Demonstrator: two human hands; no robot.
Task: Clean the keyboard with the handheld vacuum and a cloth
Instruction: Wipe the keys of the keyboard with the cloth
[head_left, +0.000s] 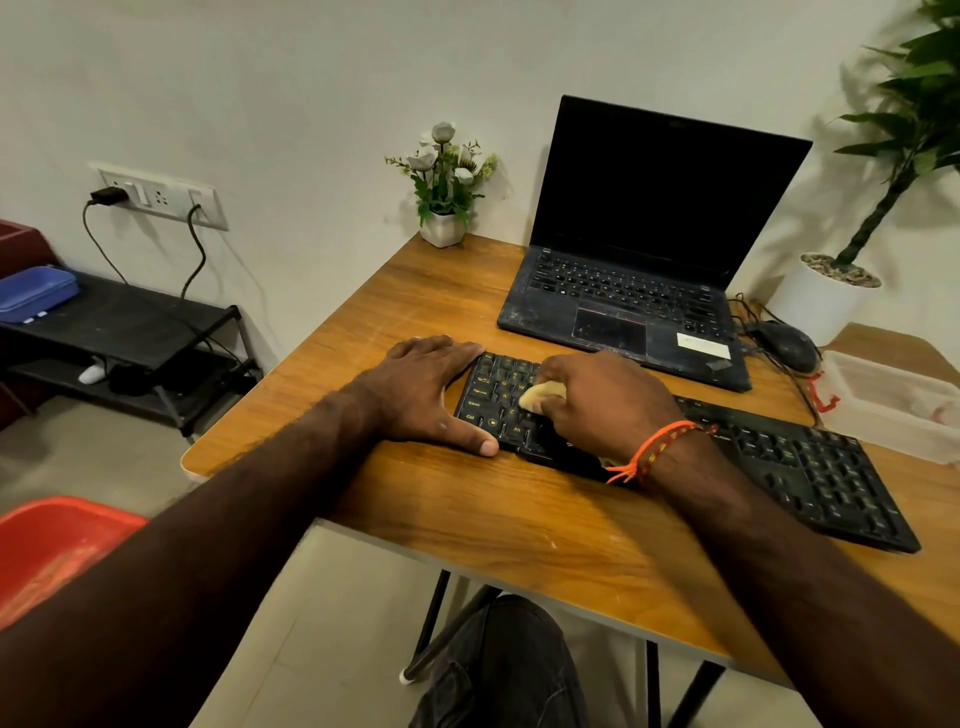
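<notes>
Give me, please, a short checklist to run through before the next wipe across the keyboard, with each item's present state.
1. Keyboard braced: left hand flat at its left end: ok.
2. Cloth held: right hand grips it on the left keys: ok.
3. Keyboard fully on the table: ok.
4. Laptop behind, apart from the wiping hand: ok.
5. Handheld vacuum within reach: cannot tell, not in view.
6. Keys to the right already wiped: cannot tell.
</notes>
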